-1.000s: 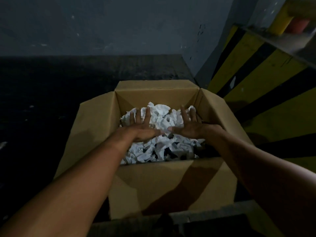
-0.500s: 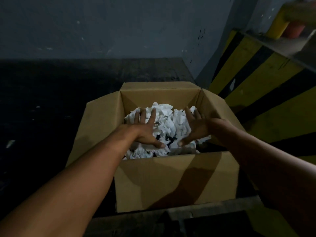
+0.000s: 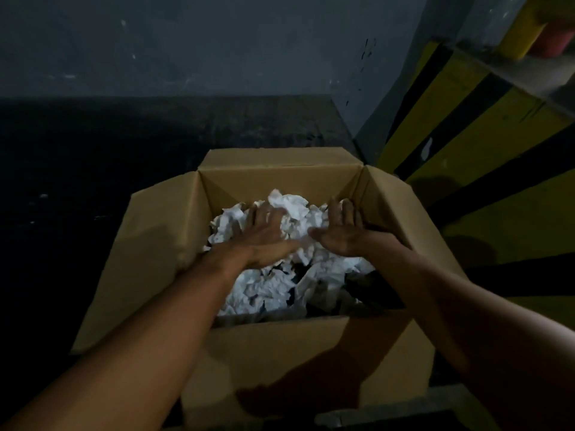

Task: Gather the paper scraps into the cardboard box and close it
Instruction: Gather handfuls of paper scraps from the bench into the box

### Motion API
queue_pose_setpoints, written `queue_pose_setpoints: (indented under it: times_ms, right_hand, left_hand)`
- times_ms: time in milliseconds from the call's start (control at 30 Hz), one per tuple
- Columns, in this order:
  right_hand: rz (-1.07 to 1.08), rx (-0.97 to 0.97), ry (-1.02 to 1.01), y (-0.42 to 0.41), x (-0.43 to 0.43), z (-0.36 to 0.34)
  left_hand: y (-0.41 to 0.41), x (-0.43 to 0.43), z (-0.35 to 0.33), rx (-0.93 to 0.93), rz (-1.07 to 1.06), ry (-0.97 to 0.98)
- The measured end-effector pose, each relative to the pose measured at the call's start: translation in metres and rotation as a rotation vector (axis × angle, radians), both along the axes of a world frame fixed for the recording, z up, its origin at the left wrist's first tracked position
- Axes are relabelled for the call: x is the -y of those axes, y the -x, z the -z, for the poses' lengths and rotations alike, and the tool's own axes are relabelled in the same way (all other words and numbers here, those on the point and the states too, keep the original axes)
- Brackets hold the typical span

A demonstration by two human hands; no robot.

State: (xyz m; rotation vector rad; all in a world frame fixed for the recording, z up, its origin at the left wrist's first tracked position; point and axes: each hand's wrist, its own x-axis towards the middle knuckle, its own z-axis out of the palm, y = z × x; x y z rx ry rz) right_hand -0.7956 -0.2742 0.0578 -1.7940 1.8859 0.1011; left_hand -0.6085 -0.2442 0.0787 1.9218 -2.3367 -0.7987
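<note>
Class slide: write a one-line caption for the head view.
Both hands, left and right, press white paper scraps down inside an open cardboard box.

Light: dim; you see mostly the paper scraps point(image 3: 289, 244) catching brightness.
Shadows: your forearms darken the cardboard box point(image 3: 305, 362) front.
Blur: soft overall, edges bowed.
</note>
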Motion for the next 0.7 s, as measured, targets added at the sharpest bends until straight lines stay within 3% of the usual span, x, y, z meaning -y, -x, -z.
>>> queue_pose_setpoints:
  times_ms: [67,133,267,400,567,700]
  right_hand:
    - [0.026,0.024,0.083,0.003,0.010,-0.005]
    - [0.032,0.038,0.187,0.002,0.012,0.002]
    - [-0.072,-0.065,0.259,0.000,0.001,0.032]
    - [-0.076,-0.061,0.120,0.010,0.004,0.056]
    - [-0.091,-0.066,0.110,0.005,0.006,0.046]
    - [-0.024,0.015,0.080,0.010,0.007,0.022]
  left_hand:
    - [0.000,0.011,-0.003,-0.125,-0.093,0.408]
    - [0.005,0.019,0.004,-0.139,-0.079,0.555]
    - [0.015,0.018,0.042,0.113,0.026,0.260]
    - [0.006,0.012,0.063,0.280,-0.015,0.149]
    - [0.003,0.015,0.056,0.252,-0.032,0.170]
    - [0.002,0.016,0.041,0.068,-0.078,0.220]
